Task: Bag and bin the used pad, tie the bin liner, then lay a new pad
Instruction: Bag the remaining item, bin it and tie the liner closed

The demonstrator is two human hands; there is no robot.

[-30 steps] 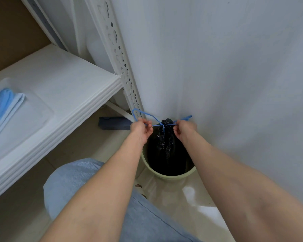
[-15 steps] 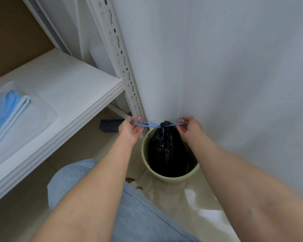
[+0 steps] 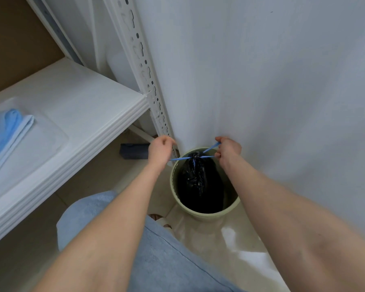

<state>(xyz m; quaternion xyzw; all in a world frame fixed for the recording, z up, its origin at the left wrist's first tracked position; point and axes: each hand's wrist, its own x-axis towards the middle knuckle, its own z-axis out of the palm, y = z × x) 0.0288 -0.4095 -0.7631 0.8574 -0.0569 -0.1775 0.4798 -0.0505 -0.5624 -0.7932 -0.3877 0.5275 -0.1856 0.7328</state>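
Between my hands, just below knuckle height, sits the gathered neck of the black liner (image 3: 198,180), cinched by the blue drawstring (image 3: 180,159). My left hand (image 3: 160,149) is curled into a fist round one end of the string, and my right hand (image 3: 229,149) pinches the other end, where two strands run up into its fingers. The string is taut on both sides, so I judge this to be the tightening of the knot. To do it well I should pull both ends outward evenly and level, so the knot seats on the neck and the bag is not dragged to one side. A firm, steady draw is better than a jerk, since thin string may cut the plastic. A second throw would lock it. The neck lies nearer my right hand than my left, and the bag's body hangs below both hands inside the green bin (image 3: 209,214). I cannot see the used pad; I take it to be inside the liner. Far to the left of my left hand, on the shelf (image 3: 82,114), lies a folded blue pad (image 3: 6,131), probably the new one.
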